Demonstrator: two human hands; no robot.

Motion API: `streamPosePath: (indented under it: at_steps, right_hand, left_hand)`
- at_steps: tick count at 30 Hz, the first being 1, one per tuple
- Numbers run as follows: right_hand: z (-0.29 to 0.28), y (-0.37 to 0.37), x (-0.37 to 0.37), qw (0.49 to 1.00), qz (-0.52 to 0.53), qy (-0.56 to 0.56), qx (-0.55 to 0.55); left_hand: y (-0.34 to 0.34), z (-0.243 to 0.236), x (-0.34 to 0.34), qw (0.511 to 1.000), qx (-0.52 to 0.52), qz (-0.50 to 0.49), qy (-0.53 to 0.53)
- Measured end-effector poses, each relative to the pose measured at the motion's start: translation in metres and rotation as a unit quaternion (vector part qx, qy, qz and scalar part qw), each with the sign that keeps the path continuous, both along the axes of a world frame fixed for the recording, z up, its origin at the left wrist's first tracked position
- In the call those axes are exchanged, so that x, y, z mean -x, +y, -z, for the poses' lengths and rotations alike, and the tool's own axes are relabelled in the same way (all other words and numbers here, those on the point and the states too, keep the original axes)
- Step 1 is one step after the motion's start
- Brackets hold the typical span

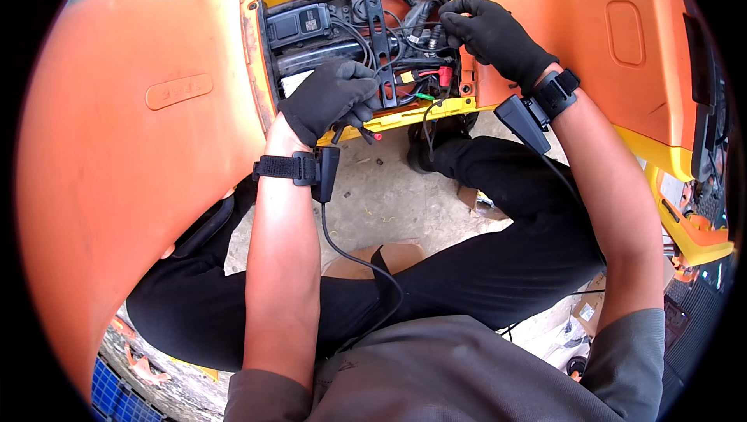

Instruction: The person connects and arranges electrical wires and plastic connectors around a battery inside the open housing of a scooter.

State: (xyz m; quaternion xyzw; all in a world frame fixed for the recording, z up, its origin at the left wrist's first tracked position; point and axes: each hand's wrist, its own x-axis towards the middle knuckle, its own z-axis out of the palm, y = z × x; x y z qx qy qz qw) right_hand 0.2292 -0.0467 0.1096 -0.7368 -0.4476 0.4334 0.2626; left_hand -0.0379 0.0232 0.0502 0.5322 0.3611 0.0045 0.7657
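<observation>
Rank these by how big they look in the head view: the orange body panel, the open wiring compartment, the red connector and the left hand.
1. orange body panel
2. open wiring compartment
3. left hand, though it is nearer the camera, so this is unsure
4. red connector

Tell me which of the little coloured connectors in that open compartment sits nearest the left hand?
The yellow connector, just right of the left hand's knuckles. The red connector lies farther right, and the green one sits lower, beyond it.
</observation>
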Motion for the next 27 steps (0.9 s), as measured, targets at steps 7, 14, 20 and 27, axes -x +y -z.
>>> streamPosePath:
  at_steps: [7,14,20,27]
  right_hand:
    - [-0.008,0.001,0.008,0.987,0.019,0.159,-0.032]
    - [-0.009,0.002,0.009,0.976,0.026,0.213,-0.046]
    - [-0.008,0.003,0.009,0.975,0.027,0.213,-0.047]
    - [-0.005,0.003,0.007,0.975,0.011,0.216,-0.054]
  left_hand:
    - [-0.009,-0.010,-0.011,0.997,-0.067,0.022,0.021]
    - [-0.017,-0.010,-0.018,0.997,-0.070,0.002,0.043]
    - [-0.016,-0.005,-0.018,0.996,-0.079,-0.003,0.034]
    - [-0.015,-0.003,-0.017,0.998,-0.057,0.002,0.023]
